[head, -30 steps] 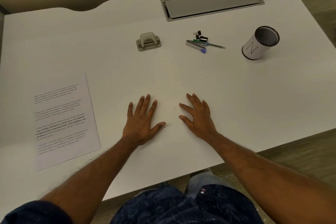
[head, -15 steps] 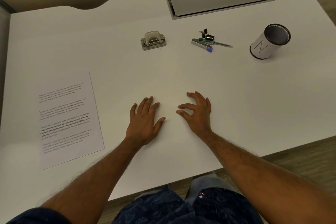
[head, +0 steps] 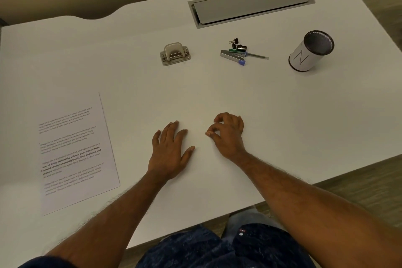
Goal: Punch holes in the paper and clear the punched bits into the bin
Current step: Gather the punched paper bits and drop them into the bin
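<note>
A printed sheet of paper lies flat at the left of the white desk. A small beige hole punch sits further back, near the middle. A white cylindrical bin with a dark rim and an "N" on its side stands at the right. My left hand rests flat on the desk with its fingers straight. My right hand is beside it, lifted a little, with its fingers curled and nothing in them.
A stapler, a green pen and black binder clips lie in a small heap between the punch and the bin. A grey cable hatch is set into the back of the desk. The desk's front edge runs just below my forearms.
My right hand has gone from flat on the desk to lifted with curled fingers. The left hand stays flat. The view has shifted slightly.
</note>
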A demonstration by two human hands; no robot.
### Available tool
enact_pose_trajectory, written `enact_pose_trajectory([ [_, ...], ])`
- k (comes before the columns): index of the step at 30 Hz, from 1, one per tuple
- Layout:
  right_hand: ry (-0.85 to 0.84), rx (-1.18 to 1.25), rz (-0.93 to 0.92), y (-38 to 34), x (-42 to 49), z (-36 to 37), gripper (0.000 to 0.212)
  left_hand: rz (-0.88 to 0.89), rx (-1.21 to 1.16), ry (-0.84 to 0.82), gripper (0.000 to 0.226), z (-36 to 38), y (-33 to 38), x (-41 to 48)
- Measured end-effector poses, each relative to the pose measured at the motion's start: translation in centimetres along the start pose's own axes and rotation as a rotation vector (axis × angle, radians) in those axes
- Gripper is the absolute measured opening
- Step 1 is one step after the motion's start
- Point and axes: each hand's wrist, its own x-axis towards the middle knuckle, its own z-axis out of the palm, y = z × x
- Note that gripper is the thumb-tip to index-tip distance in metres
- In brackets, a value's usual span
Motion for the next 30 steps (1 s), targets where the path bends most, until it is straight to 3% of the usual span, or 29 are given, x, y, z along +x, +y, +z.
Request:
enact_pose_trajectory([
  [13,-0.009,0.357,0.195,2.5,1.1,-5.5,0.012,-0.045,-0.215,0.121,0.020,1.9,3.9,3.4],
  [19,-0.010,0.706,0.466,3.1,1.6,-7.1,0.007,-0.065,-0.233,0.110,0.024,2.0,5.4,4.6],
  [23,-0.033,0.874,0.518,3.5,2.3,-9.0,0.011,0.008,-0.191,0.071,0.028,1.3,6.8,6.4],
  [30,-0.003,0.780,0.432,4.9,4.2,-13.1,0.008,0.105,-0.147,0.022,0.032,-0.7,11.3,11.4],
])
